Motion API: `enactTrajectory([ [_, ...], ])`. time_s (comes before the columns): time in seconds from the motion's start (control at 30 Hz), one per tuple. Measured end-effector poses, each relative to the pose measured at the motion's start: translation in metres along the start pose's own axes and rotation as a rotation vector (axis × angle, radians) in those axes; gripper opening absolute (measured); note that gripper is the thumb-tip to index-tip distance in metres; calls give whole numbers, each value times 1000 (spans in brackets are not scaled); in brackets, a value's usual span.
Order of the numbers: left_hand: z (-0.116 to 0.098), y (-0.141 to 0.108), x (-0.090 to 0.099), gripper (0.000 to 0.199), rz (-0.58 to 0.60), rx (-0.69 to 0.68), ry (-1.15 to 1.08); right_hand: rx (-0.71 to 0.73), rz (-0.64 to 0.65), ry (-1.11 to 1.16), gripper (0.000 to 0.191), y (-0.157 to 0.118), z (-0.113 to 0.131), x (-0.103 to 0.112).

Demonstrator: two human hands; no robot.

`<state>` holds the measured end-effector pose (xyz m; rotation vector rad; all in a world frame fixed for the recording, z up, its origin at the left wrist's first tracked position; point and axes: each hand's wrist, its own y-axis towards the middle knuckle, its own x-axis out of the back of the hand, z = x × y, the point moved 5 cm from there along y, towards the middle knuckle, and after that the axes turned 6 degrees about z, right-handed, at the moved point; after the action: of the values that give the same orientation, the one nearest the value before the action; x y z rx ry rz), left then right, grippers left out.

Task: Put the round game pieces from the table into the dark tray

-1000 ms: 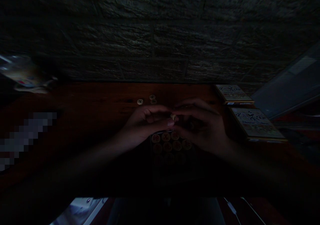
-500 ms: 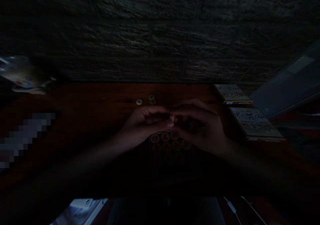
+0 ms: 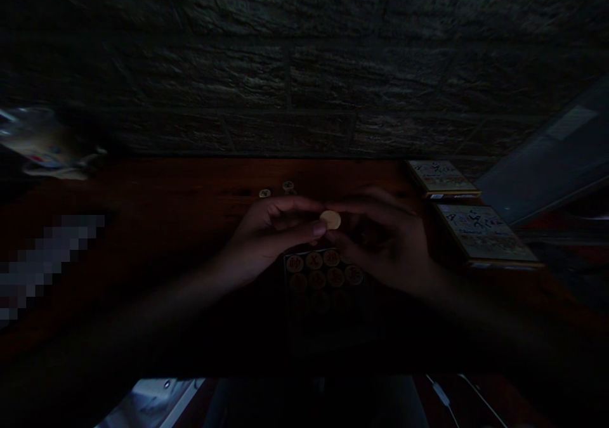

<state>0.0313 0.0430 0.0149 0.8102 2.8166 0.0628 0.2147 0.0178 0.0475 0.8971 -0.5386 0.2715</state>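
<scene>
Between the fingertips of both hands is a round, pale Chinese chess piece (image 3: 331,219), its plain-looking flat face turned toward me. My left hand (image 3: 276,228) pinches its left edge with thumb and finger. From the other side, the fingers of my right hand (image 3: 385,234) close on its right edge. Below them lies a dark tray (image 3: 286,288) with several Chinese chess pieces (image 3: 314,260) in rows, red characters on the better-lit ones. The tray's near part is lost in shadow. Just beyond my left hand, a loose piece (image 3: 288,186) and another piece (image 3: 265,193) rest on the table.
Two flat printed boxes, one nearer box (image 3: 485,231) and one farther box (image 3: 442,177), lie at the right of the wooden table (image 3: 190,193). A plastic-wrapped item (image 3: 42,142) stands far left. A rough brick wall (image 3: 314,79) rises behind. White cables (image 3: 442,393) hang below right.
The chess piece between my fingers has turned from edge-on to face-on. Both hands have shifted very slightly, and my left hand now covers more of the loose pieces behind it.
</scene>
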Motion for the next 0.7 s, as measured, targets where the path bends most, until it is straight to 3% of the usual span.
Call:
enactTrajectory([
  [0.3, -4, -1, 1, 27, -57, -32, 68, -231, -13, 310, 30, -3, -7, -9],
  [0.7, -13, -3, -2, 18, -116, -75, 194, -338, -52, 463, 15, -1, -13, -13],
])
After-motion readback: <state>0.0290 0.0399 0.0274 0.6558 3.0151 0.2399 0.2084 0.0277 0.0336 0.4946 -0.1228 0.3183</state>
